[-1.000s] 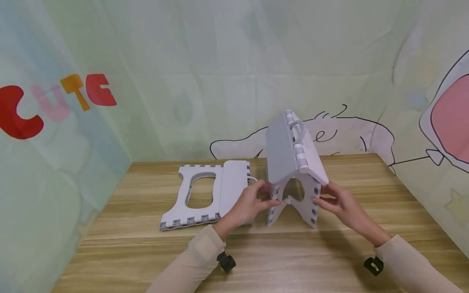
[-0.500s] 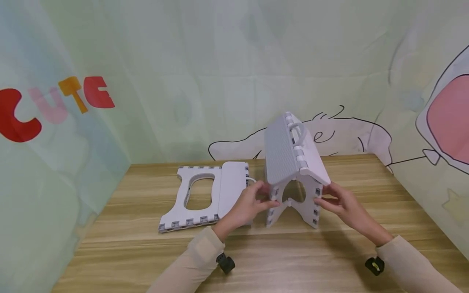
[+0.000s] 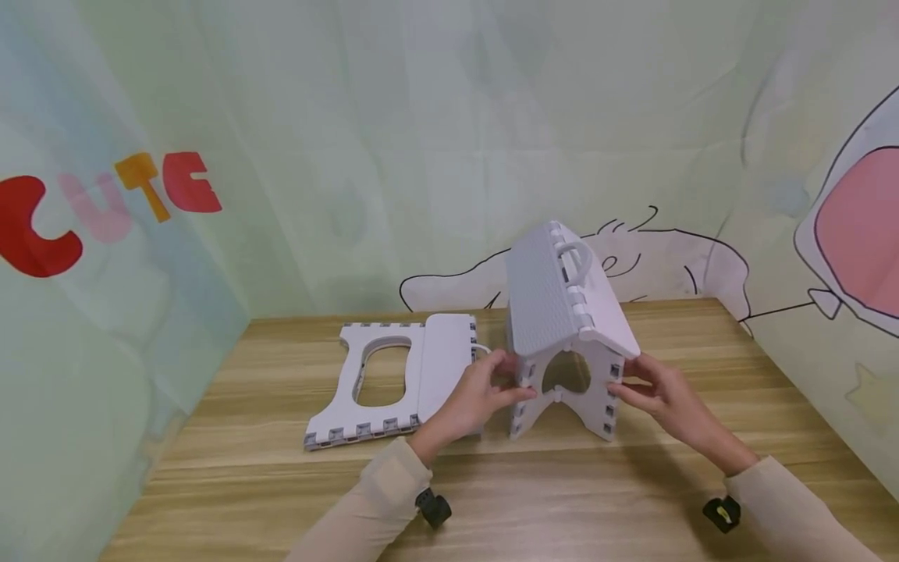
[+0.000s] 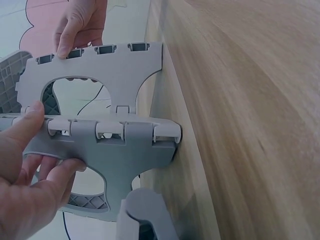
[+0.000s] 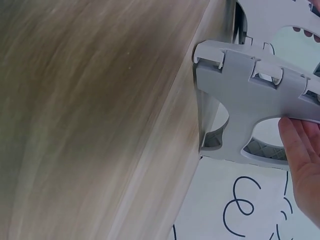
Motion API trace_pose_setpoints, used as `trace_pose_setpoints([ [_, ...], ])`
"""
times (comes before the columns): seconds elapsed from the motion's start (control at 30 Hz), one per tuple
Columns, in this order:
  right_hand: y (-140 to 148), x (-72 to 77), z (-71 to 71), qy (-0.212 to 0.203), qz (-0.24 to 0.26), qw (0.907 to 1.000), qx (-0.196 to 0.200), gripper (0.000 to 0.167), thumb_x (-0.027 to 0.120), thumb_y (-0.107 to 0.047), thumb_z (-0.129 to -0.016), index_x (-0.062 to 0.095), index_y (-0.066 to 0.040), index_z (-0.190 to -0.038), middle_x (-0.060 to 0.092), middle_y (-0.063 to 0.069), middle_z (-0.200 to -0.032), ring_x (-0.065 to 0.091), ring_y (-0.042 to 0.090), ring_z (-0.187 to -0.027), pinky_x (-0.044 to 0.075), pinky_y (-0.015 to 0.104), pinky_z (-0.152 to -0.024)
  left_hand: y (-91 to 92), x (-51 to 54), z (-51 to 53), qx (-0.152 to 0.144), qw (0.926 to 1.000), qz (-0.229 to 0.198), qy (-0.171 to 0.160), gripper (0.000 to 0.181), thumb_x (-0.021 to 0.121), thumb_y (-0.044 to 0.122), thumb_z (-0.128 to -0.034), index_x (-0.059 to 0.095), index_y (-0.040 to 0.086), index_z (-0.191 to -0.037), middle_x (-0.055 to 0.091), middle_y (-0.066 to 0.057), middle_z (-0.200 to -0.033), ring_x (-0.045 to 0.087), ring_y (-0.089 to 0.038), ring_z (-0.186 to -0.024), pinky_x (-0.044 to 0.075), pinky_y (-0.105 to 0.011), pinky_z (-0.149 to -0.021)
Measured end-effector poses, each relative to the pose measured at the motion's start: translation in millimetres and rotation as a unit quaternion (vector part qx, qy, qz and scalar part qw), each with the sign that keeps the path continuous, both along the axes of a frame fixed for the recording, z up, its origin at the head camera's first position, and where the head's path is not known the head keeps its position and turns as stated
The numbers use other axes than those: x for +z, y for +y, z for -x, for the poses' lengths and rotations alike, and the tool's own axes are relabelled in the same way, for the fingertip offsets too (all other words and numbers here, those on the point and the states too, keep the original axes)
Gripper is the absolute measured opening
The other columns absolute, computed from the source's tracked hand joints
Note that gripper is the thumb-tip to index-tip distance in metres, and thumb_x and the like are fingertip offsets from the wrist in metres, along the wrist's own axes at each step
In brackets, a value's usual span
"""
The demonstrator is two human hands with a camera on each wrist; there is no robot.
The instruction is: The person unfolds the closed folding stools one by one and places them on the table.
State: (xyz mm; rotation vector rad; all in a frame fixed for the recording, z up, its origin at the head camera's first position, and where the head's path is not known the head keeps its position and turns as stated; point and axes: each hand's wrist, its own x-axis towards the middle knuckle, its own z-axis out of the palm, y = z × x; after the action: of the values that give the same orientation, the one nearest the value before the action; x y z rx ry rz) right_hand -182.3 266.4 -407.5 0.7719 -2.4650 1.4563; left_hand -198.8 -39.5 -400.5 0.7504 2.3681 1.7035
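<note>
A grey-white folding stool (image 3: 541, 297) stands upright on the table, partly unfolded, its two top panels sloping down from a raised ridge with a loop handle. My left hand (image 3: 477, 394) grips its left leg panel near the front edge. In the left wrist view the thumb of the left hand (image 4: 35, 175) lies on the hinged edge and the fingers curl through the leg opening. On the opposite side my right hand (image 3: 667, 402) grips the right leg panel. The right wrist view shows fingers of the right hand (image 5: 304, 160) at the leg opening.
A second folding stool (image 3: 438, 359) lies flat and folded on the wooden table (image 3: 534, 507), just left of the standing one and partly behind my left hand. A printed curtain (image 3: 435, 156) hangs behind the table and along both sides.
The standing stool's legs and top panels have spread slightly wider apart, and the ridge sits a little lower. My right hand has moved slightly right with its panel.
</note>
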Motion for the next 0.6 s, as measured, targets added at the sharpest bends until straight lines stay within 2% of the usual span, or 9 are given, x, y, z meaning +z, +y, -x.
trace_pose_setpoints([
  [0.6, 8.4, -0.4, -4.6, -0.006, -0.008, 0.9999, -0.01, 0.041, 0.067, 0.005, -0.092, 0.052, 0.009, -0.13, 0.064, 0.024, -0.117, 0.061, -0.001, -0.104, 0.055, 0.023, -0.084, 0.4, -1.2, -1.2, -0.008, 0.9998, -0.019, 0.005, 0.035, 0.075, 0.009, -0.0898, 0.058, 0.0, -0.119, 0.064, -0.013, -0.12, 0.06, -0.029, -0.117, 0.053, -0.033, -0.095],
])
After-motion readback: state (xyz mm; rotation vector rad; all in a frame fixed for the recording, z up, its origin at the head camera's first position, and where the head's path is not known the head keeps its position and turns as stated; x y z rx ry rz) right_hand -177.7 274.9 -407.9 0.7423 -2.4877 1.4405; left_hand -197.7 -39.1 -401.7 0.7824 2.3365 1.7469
